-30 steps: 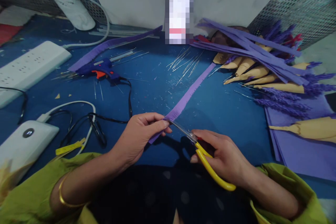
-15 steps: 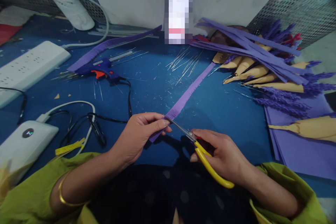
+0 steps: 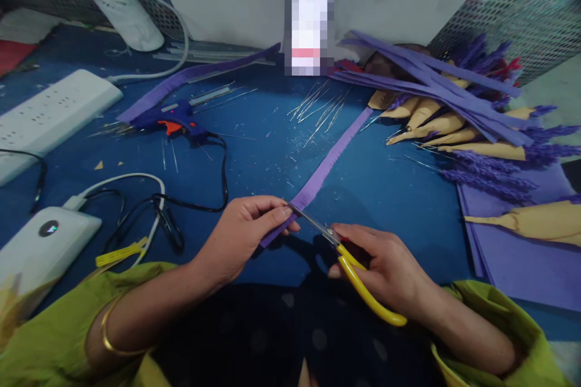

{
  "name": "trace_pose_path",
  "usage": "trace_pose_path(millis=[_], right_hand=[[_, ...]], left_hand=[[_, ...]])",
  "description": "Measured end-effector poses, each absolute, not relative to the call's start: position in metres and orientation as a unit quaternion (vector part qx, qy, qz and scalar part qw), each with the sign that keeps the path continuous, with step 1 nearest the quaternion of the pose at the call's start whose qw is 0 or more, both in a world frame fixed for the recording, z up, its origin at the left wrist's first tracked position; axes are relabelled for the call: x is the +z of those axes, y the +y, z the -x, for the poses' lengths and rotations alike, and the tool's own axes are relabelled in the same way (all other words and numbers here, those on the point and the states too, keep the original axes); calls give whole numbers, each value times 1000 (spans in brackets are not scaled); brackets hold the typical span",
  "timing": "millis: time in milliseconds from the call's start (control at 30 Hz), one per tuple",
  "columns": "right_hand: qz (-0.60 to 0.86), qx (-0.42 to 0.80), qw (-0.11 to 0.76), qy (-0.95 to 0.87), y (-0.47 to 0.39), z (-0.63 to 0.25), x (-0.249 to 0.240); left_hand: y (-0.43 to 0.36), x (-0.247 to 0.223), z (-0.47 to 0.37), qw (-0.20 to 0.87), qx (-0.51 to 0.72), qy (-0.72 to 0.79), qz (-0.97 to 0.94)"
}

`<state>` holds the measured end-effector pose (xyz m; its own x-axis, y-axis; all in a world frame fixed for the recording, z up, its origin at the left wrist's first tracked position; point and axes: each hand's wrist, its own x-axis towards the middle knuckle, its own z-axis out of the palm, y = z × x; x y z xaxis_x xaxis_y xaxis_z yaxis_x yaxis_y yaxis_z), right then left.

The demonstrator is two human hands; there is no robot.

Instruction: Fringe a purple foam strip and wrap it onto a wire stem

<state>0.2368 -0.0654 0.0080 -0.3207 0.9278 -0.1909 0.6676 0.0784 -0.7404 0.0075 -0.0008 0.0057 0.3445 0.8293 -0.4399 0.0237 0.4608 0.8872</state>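
Pinched between the thumb and fingers of my left hand [image 3: 254,227] is a long purple paper strip [image 3: 324,169], fringed with fine cuts along one edge. Its far end lies by the tan paper cones, and its near end pokes out below my fingers. My right hand [image 3: 381,263] is wrapped round yellow-handled scissors [image 3: 370,296]. The scissor blades cross the strip right beside my left thumb. Whether the blades are fully closed is hard to make out.
A blue glue gun [image 3: 177,118] with a black cord, a white power strip [image 3: 59,115] and a power bank [image 3: 54,242] lie left. Thin wires [image 3: 318,106] are scattered ahead. Right are purple strips [image 3: 422,72], tan paper-wrapped lavender stems [image 3: 449,127] and purple sheets [image 3: 535,260]. A phone [image 3: 308,18] stands behind.
The purple strip has shifted slightly under the blades at my left fingertips. Both hands stay in nearly the same place, still holding the strip and the scissors.
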Motion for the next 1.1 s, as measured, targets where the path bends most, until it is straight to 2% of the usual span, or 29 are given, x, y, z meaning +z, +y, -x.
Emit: trace_pose_path(millis=[367, 867, 1100], right_hand=[[546, 435, 182, -692, -66, -238, 5], [563, 388, 180, -707, -65, -237, 4], [565, 340, 166, -733, -66, -236, 7]], left_hand=[[1, 4, -7, 730, 282, 473, -405], [3, 14, -6, 656, 237, 539, -473], [3, 12, -7, 672, 263, 530, -446]])
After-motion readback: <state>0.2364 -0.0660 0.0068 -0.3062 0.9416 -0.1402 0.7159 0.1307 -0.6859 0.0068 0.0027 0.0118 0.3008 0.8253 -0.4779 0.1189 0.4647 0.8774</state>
